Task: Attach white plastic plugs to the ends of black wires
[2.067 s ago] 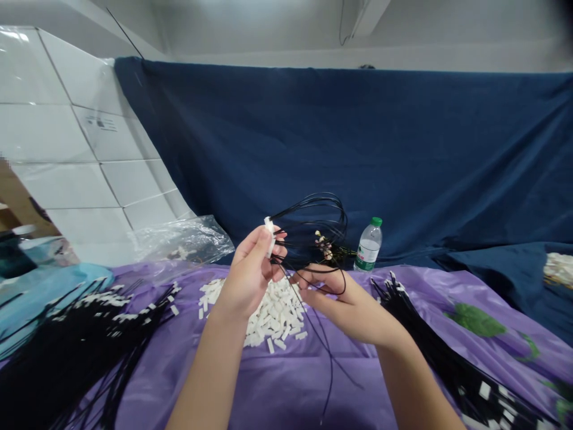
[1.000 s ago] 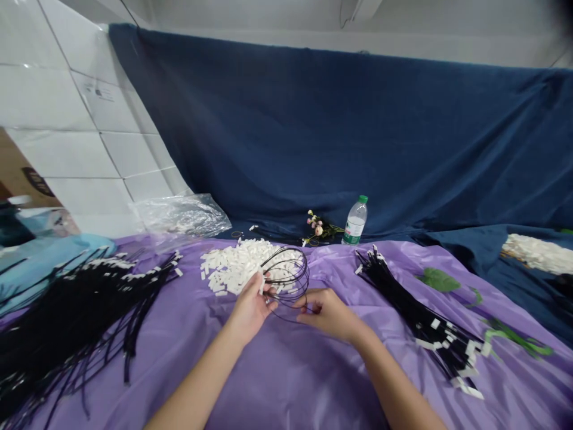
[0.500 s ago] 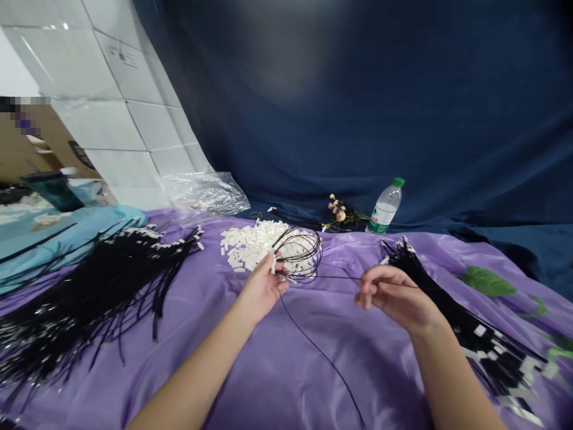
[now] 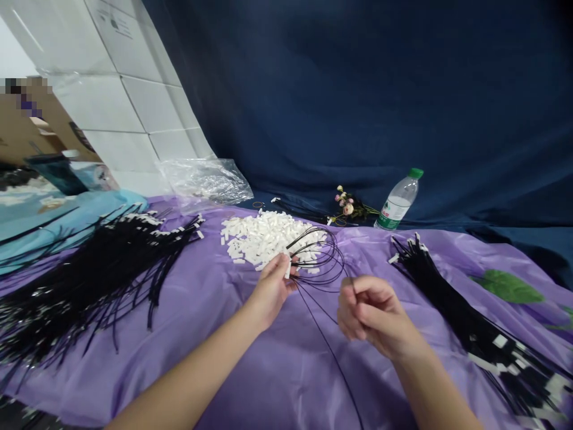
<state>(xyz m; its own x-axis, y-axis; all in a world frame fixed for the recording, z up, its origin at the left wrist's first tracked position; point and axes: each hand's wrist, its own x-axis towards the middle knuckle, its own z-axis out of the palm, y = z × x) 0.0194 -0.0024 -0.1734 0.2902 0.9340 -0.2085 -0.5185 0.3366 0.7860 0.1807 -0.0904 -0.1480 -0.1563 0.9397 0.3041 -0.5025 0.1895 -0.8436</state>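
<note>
My left hand [image 4: 273, 292] is closed, thumb and fingers pinching a small white connector [image 4: 287, 269] with thin black wires [image 4: 333, 254] that loop out to the right. My right hand [image 4: 373, 316] has its fingers curled round one of these black wires, to the right of the loops. A single loose wire [image 4: 331, 352] hangs down from my left hand toward the near edge. Just behind my left hand lies a pile of small white plastic pieces [image 4: 255, 236]; the looped wires overlap its right side.
A big heap of black cables [image 4: 89, 275] covers the left side of the purple cloth [image 4: 259, 382]. Another cable bundle [image 4: 452, 298] lies at the right. Farther back are a clear plastic bag [image 4: 210, 179], artificial flowers [image 4: 347, 206] and a water bottle [image 4: 398, 203]. White boxes [image 4: 116, 104] stand at the back left.
My right hand has come nearer to my left hand and its fingers have curled in more. The wire between the hands has gone from taut to bent. The view has shifted slightly.
</note>
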